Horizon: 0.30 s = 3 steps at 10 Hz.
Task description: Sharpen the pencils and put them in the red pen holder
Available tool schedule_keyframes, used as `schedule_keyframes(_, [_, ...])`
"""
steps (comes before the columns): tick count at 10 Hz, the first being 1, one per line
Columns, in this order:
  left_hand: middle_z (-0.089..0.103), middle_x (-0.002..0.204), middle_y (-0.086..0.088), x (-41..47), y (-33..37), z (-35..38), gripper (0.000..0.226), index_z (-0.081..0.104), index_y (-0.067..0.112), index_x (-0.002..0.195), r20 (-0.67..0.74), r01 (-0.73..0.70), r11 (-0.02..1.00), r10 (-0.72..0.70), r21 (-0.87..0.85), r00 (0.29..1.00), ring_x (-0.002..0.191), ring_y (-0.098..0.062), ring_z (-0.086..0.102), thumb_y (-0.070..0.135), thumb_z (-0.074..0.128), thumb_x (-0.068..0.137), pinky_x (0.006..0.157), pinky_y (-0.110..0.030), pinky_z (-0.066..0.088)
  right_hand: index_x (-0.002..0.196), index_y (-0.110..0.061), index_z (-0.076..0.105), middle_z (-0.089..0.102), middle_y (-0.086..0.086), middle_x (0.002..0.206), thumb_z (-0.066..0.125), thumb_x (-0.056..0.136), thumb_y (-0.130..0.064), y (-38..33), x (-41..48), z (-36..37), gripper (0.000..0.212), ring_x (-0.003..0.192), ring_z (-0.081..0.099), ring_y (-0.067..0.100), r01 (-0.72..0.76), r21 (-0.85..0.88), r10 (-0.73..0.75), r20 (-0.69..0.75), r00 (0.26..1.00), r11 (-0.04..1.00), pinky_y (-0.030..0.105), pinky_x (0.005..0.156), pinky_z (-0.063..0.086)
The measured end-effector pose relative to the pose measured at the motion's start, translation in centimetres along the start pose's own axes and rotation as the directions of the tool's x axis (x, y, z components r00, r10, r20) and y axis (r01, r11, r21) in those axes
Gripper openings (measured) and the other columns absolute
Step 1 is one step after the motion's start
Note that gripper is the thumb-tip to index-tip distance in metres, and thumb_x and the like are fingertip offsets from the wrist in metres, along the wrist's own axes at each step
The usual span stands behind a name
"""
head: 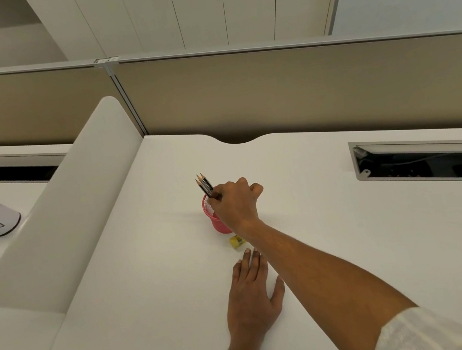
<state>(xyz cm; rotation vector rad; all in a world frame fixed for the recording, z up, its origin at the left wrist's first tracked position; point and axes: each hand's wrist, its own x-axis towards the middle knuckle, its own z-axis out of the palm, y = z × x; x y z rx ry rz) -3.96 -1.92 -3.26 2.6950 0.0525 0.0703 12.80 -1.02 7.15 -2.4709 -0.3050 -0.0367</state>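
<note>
The left hand (253, 296) lies flat and empty on the desk (157, 324). At its 12 o'clock sits the yellow sharpener (237, 241). Beyond, the right hand (236, 204) grips three sharpened pencils (205, 185) above the red pen holder (215, 217); best lowered upright, tips up, then released gently.

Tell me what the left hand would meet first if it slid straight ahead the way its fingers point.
Probably the yellow sharpener, lying just beyond the left hand, which rests flat on the desk. The fingertips point toward it, though the right forearm may cross first.
</note>
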Motion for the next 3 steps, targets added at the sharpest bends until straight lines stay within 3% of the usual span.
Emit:
schedule_keyframes(2, [0.035,0.168,-0.002,0.1,-0.5,0.5,0.071,0.038,0.017,0.161,-0.021,-0.007,1.0,0.007,-0.011,1.0,0.158,-0.019,0.025,0.056,0.047,0.102,0.126,-0.039,0.005,0.109,-0.024,0.078,0.077,-0.003,0.095,0.064,0.095,-0.034,0.4,-0.4,-0.5,0.022,0.107,0.052,0.02,0.014,0.042,-0.013,-0.025,1.0,0.999,0.037,0.082,0.016])
schedule_keyframes(3, [0.034,0.169,-0.001,0.1,-0.6,0.8,0.07,0.038,0.018,0.161,-0.027,-0.006,1.0,0.006,0.0,1.0,0.158,-0.017,0.024,0.057,0.043,0.103,0.127,-0.037,0.007,0.104,-0.025,0.077,0.077,-0.008,0.094,0.064,0.093,-0.034,0.9,-0.6,-1.2,0.019,0.107,0.053,0.017,-0.023,0.168,0.035,-0.065,0.997,0.986,0.037,0.082,0.018])
